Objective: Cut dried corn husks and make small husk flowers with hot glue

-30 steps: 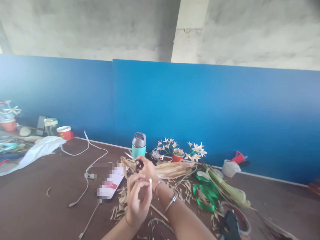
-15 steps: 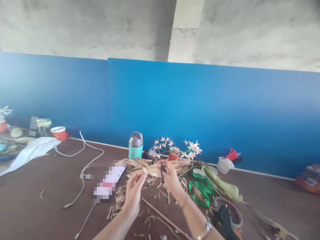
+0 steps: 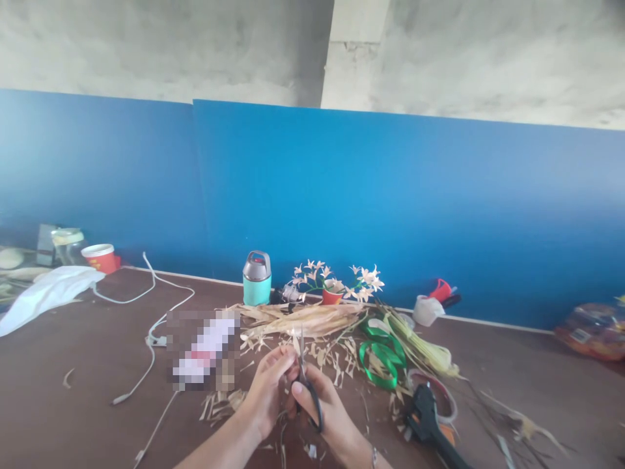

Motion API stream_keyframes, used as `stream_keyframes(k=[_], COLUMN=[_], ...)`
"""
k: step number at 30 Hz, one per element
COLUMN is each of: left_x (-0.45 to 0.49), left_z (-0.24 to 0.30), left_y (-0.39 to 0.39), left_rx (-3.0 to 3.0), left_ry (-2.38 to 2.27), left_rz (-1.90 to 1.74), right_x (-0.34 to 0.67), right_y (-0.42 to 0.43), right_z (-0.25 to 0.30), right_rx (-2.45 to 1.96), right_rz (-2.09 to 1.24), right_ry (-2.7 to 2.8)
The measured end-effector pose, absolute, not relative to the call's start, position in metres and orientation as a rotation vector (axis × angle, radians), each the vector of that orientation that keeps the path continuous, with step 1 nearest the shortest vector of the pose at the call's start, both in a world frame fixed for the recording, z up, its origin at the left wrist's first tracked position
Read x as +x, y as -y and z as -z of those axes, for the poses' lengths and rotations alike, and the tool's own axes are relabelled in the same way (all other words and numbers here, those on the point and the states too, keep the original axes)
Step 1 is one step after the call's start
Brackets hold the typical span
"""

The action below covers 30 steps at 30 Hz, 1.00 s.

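My right hand (image 3: 329, 407) is closed on a pair of scissors (image 3: 315, 405) with dark handles, the blades pointing up and away from me. Pinched in the fingers of my left hand (image 3: 271, 384) is a small pale piece of dried husk (image 3: 295, 342), right beside the blades. The two hands are close together, fingers nearly meeting. I cannot tell whether the blades touch the piece. Beyond them lies a pile of dried husks (image 3: 312, 320), with small cut scraps (image 3: 336, 355) strewn around.
Behind the husks stand a turquoise flask (image 3: 256, 290) and pale flowers in a red pot (image 3: 333, 296). Green ribbon (image 3: 385, 365), a bundle of pale stalks (image 3: 424, 345) and a black glue gun (image 3: 427, 417) lie to the right. A blurred-out phone-like object (image 3: 205, 352) and white cable (image 3: 155, 341) lie left.
My hands have come together and lower, the right bringing the scissors up against the piece in my left. The whole view has shifted a little.
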<state>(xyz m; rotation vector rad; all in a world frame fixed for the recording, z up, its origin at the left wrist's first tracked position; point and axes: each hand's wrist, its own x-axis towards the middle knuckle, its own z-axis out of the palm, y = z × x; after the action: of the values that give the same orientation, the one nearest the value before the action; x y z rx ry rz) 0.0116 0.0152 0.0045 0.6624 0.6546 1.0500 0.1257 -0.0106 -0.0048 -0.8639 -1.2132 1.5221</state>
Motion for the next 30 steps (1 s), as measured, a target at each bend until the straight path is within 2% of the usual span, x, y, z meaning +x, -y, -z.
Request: stream_keyframes(k=[17,30], left_x=[0.013,0.013], left_z=[-0.007,-0.008], left_y=[-0.014,-0.013], left_rx=[0.635,0.668], left_ry=[-0.715,-0.698], left_rz=[-1.102,-1.099], right_x=[0.125,0.124], right_y=[0.008,0.01], right_z=[0.023,0.016], right_rx=[-0.938,-0.921], right_rz=[-1.415,-1.385], right_ry=[1.178,1.198])
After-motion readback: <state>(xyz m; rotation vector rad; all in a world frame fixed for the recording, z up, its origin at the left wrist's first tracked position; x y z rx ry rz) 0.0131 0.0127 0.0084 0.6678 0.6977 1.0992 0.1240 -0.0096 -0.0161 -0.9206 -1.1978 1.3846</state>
